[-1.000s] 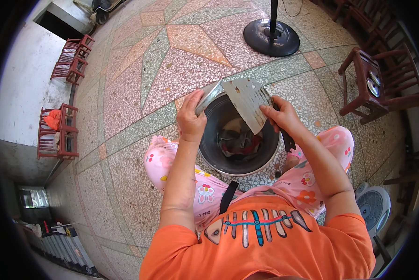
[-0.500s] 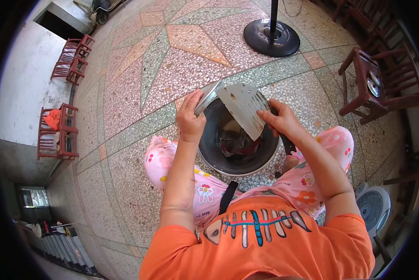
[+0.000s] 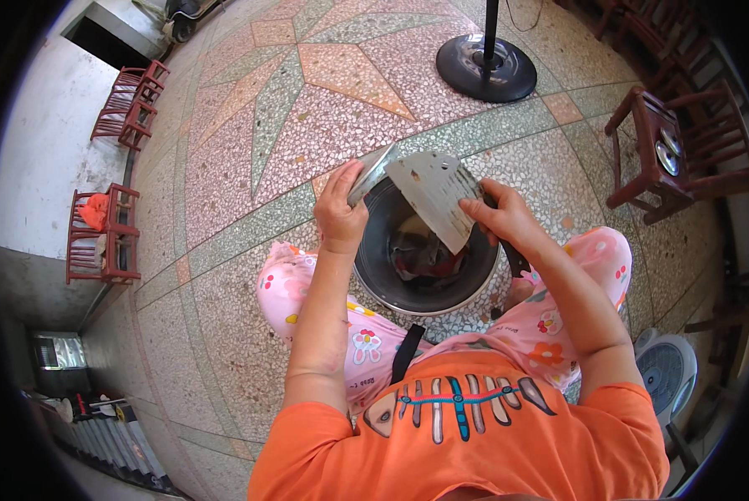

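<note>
My left hand (image 3: 341, 209) is closed around a flat, shiny, silvery piece (image 3: 373, 175), whose kind I cannot make out. It tapers to a point at its far end. My right hand (image 3: 505, 215) grips a cleaver (image 3: 433, 190) near its handle, thumb laid on the blade. The wide grey blade has dark stains and slants over a dark round basin (image 3: 383, 284), its far corner close to the silvery piece. Dark and reddish wet pieces (image 3: 428, 255) lie in the basin, partly hidden by the blade. Both hands hover above the basin's rim.
The basin stands on a patterned stone floor between my bent legs. Beyond it is a round black stand base (image 3: 485, 67) with a pole. A red wooden chair (image 3: 641, 159) holding shiny round lids is at right, near a grey fan (image 3: 668, 376). More red chairs (image 3: 103, 234) line the left wall.
</note>
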Demonstrator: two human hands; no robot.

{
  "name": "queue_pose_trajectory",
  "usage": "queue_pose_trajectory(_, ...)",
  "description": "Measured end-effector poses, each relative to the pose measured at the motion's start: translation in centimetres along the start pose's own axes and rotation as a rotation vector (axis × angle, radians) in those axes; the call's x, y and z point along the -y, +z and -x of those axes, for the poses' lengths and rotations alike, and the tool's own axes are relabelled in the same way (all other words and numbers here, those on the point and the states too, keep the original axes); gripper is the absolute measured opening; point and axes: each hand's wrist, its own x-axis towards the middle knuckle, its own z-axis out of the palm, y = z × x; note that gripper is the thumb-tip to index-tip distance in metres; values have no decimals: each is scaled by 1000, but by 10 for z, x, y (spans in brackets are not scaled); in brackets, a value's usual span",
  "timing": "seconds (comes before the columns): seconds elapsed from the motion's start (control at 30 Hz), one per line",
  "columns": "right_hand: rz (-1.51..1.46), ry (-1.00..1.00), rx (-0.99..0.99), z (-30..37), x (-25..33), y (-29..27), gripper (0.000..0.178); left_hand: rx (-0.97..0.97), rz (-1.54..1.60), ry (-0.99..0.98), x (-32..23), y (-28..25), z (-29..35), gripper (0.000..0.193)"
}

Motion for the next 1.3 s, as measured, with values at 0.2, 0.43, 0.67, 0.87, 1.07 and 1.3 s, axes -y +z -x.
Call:
queue_pose_trajectory(0.2, 21, -16, -52, -4, -6, -1, 36, -3, -4, 3, 2, 0, -1, 44)
queue_pose_trajectory(0.43, -4, -19, -38, -3, -5, 1, 33, -14, -32, -17, 3, 0, 0, 45)
queue_pose_trajectory(0.67, 24, 17, 1, 1, 1, 4, 34, -21, 6, -3, 4, 2, 0, 44)
queue_pose_trajectory(0.87, -2, -5, -25, 1, 2, 4, 37, -8, 4, -16, 1, 1, 0, 44)
queue_pose_trajectory(1.07, -14, -16, -39, -2, -1, 2, 40, -11, 0, -8, 3, 2, 1, 43)
queue_pose_trajectory(1.3, 32, -25, -30, 1, 0, 4, 34, -3, -9, -22, -1, 2, -1, 42)
